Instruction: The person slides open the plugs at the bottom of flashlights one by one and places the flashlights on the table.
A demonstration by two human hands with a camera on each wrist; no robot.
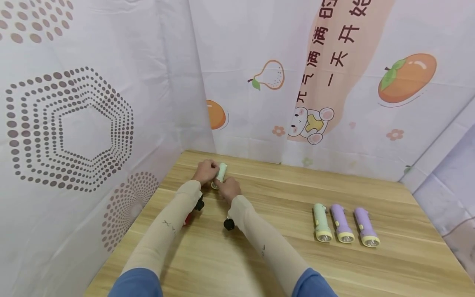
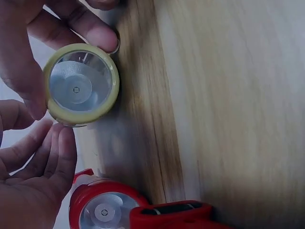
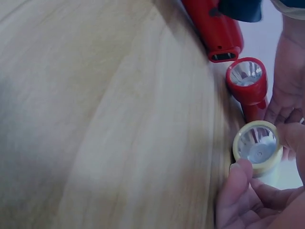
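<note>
A pale green flashlight (image 1: 222, 171) with a cream lens ring stands out at the far left of the table. My right hand (image 1: 229, 189) grips it near the lens end, thumb and index finger on either side of the ring (image 3: 238, 151). My left hand (image 1: 205, 171) is at its left side, fingers curled in against the barrel; their full contact is partly hidden. Beside it lies a red flashlight (image 3: 254, 90), its lens facing the same way. A second red flashlight (image 3: 217, 28) lies close by, mostly hidden under my left arm in the head view.
On the table's right side lie a green flashlight (image 1: 321, 222) and two purple flashlights, one in the middle (image 1: 340, 220) and one at the right (image 1: 365, 225), side by side. Printed curtains (image 1: 241, 95) hang along the table's back and left edges.
</note>
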